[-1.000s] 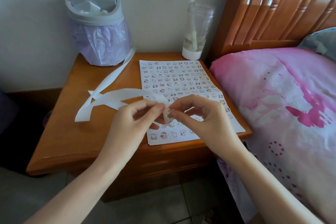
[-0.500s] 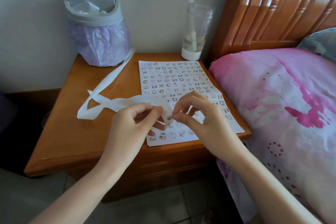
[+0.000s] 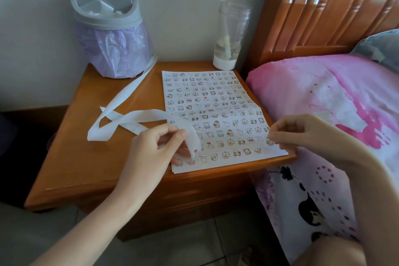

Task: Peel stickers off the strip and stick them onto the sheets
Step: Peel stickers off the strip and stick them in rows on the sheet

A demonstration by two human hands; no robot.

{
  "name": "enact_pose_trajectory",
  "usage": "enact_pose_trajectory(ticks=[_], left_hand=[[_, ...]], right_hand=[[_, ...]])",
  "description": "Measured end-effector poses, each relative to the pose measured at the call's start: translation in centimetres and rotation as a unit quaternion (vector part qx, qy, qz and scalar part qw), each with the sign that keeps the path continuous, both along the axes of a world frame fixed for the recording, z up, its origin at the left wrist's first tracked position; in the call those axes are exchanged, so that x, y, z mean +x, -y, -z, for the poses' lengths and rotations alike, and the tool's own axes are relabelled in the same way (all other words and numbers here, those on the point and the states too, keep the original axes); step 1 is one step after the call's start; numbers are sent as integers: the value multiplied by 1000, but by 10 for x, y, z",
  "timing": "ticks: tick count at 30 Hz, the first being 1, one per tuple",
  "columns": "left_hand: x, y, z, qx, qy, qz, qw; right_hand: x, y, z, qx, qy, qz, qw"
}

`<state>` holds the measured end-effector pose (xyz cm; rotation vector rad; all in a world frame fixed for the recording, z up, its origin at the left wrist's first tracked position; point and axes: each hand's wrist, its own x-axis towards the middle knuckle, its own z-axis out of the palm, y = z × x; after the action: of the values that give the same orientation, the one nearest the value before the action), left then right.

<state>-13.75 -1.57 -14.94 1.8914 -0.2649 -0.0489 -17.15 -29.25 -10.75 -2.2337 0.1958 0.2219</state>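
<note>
A bed (image 3: 323,97) with a pink patterned cover fills the right side of the frame, cut off by the edge, below a wooden slatted headboard (image 3: 319,6). At centre left stands the wooden bedside surface (image 3: 86,157). A grey bin (image 3: 112,34) with a lilac liner sits at upper left, and a clear jar (image 3: 231,34) holding a white stick stands at upper centre.

The sheet (image 3: 216,110) lies on the right half of the surface, long axis running from the top toward the bottom of the frame, covered in rows of small cartoon stickers; no writing on it can be read. The white strip (image 3: 129,117) trails from beside the bin down across the surface, loops, and curls over at the left hand (image 3: 151,151), whose fingers (image 3: 179,134) pinch its end above the sheet's lower left corner; a red-marked sticker shows there. The right hand (image 3: 306,134) pinches a tiny sticker (image 3: 269,141) over the sheet's lower right edge; its design is too small to make out.
</note>
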Motion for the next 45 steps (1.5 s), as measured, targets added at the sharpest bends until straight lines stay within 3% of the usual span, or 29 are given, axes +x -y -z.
enact_pose_trajectory(ticks=[9, 45], left_hand=[[1, -1, 5, 22, 6, 3, 1000], [2, -2, 5, 52, 6, -3, 999]], right_hand=[[4, 5, 10, -44, -35, -14, 998], [8, 1, 21, -118, 19, -3, 993]])
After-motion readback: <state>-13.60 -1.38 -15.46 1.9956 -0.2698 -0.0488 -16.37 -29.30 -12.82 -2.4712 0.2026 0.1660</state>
